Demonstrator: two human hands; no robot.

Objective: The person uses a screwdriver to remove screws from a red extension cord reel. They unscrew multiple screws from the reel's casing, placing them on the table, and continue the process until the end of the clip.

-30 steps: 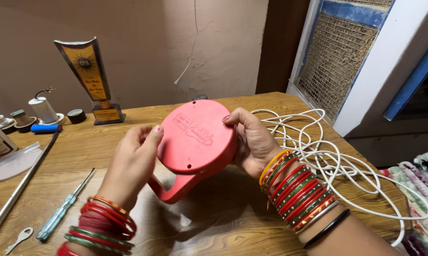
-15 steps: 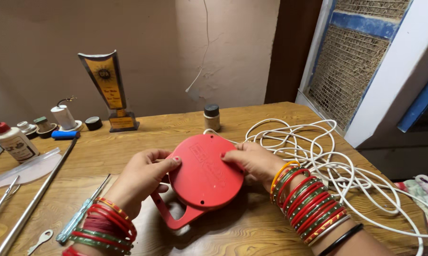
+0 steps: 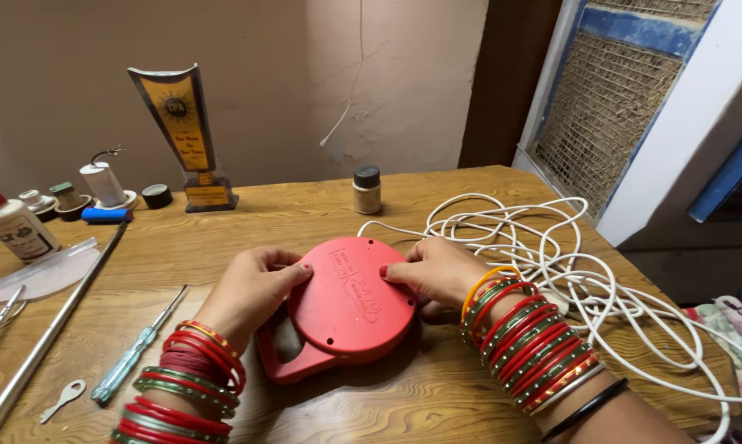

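A round red plastic case (image 3: 346, 308) with a handle loop lies flat on the wooden table (image 3: 289, 222). My left hand (image 3: 252, 288) holds its left edge, thumb resting on the top face. On the right edge sits my right hand (image 3: 437, 271), fingers curled around the rim and thumb on top. Both wrists carry several red, green and gold bangles. A tangle of white cable (image 3: 568, 271) spreads out behind and to the right of my right hand.
A blue-handled screwdriver (image 3: 137, 345) and a small flat metal key (image 3: 63, 399) lie left of the case, with a long metal rod (image 3: 50, 329) beyond. At the back stand a trophy (image 3: 182, 136), a small dark-capped jar (image 3: 367, 189), a glue bottle (image 3: 13, 226) and small fittings.
The red case, held up and tilted a second ago, has come down and now lies flat on the table. Both hands stayed on its edges.
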